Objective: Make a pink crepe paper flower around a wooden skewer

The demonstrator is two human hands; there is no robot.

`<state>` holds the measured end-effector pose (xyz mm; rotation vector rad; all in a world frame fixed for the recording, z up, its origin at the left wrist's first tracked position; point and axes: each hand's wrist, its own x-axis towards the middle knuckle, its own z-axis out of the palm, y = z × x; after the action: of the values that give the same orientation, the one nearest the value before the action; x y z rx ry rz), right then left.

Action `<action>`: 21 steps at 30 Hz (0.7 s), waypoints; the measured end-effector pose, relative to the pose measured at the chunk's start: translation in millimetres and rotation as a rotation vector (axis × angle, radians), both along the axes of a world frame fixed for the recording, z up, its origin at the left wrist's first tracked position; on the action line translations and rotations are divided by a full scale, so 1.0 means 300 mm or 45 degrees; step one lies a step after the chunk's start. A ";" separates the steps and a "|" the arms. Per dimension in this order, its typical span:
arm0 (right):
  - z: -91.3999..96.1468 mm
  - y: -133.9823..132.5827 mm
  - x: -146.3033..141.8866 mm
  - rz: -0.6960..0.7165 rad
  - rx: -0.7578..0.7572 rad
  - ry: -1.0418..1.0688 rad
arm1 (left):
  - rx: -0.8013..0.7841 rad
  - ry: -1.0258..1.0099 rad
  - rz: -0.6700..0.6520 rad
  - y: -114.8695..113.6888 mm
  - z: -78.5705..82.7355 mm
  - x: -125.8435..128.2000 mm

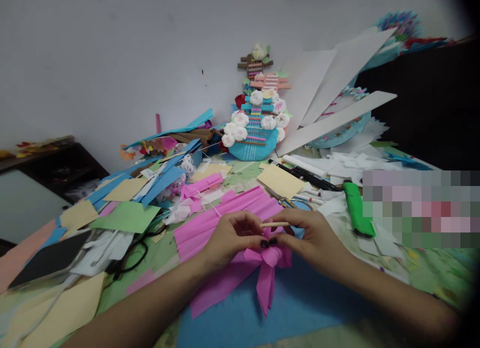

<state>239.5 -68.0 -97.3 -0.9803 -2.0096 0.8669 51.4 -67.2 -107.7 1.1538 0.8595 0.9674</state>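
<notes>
My left hand [230, 235] is closed, its thumb and fingers pinching a folded pink crepe paper piece [267, 288]. My right hand [311, 238] grips the same piece from the other side, the two thumbs nearly meeting at its gathered middle. A thin pale stick [275, 224] lies across the fingers just above; its right end is by my right index finger. Pleated tails of the pink piece hang below the thumbs. Beneath both hands, a larger pink crepe paper sheet [228, 213] spreads over a blue sheet [300, 308]. My palms hide part of the folds.
Scissors [288, 202], dark pens [307, 177] and a green tube-like object [358, 208] lie beyond my right hand. Paper scraps and a dark flat device [48, 258] cover the left. Against the wall stands a blue craft [258, 143] with white paper flowers.
</notes>
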 end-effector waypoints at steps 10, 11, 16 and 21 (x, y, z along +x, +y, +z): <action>0.011 -0.004 0.001 0.038 -0.054 -0.018 | 0.021 0.039 0.000 -0.010 0.026 -0.008; 0.013 -0.003 0.001 0.057 -0.082 0.000 | 0.033 0.037 0.000 -0.011 0.028 -0.008; 0.031 -0.003 0.002 0.163 -0.189 0.093 | 0.077 0.029 -0.020 -0.015 0.027 -0.008; 0.044 -0.005 0.003 0.189 -0.288 0.185 | 0.079 0.026 -0.034 -0.010 0.022 -0.011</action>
<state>240.4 -69.6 -84.1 -0.8696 -1.9070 1.2324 48.2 -70.3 -101.1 1.2275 0.8333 0.9673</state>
